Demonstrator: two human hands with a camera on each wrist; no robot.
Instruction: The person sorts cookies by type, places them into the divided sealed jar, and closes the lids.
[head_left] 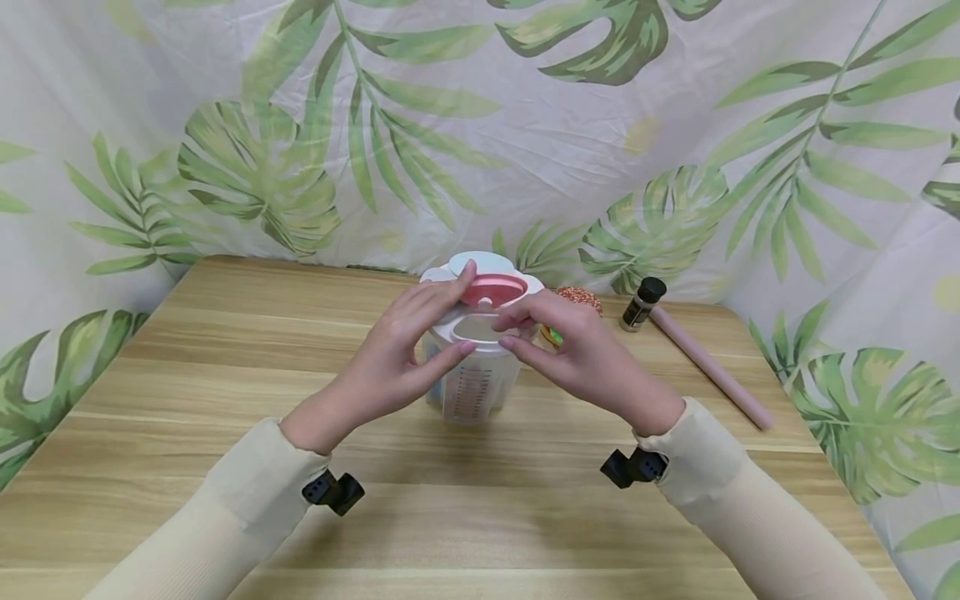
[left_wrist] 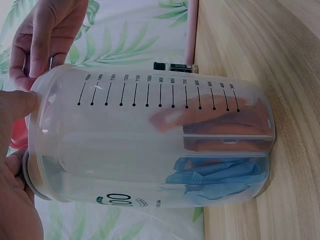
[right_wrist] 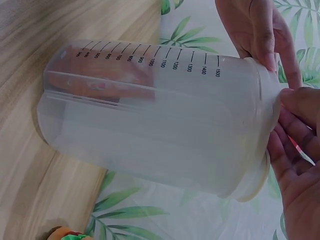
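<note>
A clear plastic storage canister (head_left: 472, 387) with measuring marks stands upright on the table. Its white lid has a pink flap (head_left: 495, 290) raised behind an uncovered opening, and a pale blue flap (head_left: 480, 263) at the back. My left hand (head_left: 393, 350) holds the lid from the left, thumb at the front rim and index finger reaching the pink flap. From the right, my right hand (head_left: 577, 350) grips the rim by the opening with bent thumb and index finger. Orange-red packets (left_wrist: 227, 122) and blue packets (left_wrist: 220, 172) lie in separate compartments at the bottom.
A toy burger (head_left: 579, 297) sits behind my right hand, partly hidden. Farther right stands a small black-capped jar (head_left: 641, 304), with a pink rod (head_left: 712, 367) lying beside it. A leaf-patterned cloth (head_left: 420, 125) hangs behind the wooden table (head_left: 262, 358).
</note>
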